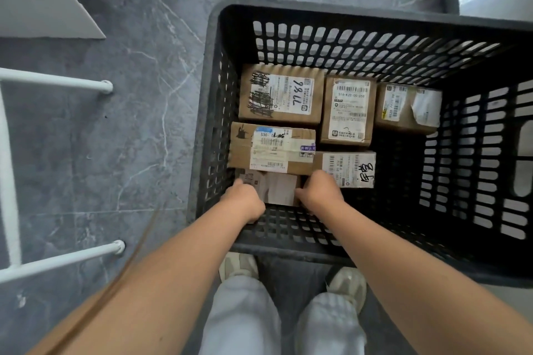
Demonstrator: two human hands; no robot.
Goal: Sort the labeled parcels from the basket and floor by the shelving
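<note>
A black slotted basket (476,153) stands on the floor and holds several labeled cardboard parcels. Both my hands reach down into its near left corner. My left hand (245,200) and my right hand (320,190) grip the two ends of a small pale parcel (278,189) lying at the bottom. Just beyond it lies a brown parcel marked 530 (271,148). To the right sits a parcel with black handwriting (350,168). Further back are a parcel marked 7786 (281,95), a tall-labeled one (349,111) and a tilted one (408,108).
White shelving legs (57,82) stand on the grey marble floor (129,138) at the left. A pale grey panel (43,0) lies at the top left. My shoes (239,266) are right behind the basket's near rim.
</note>
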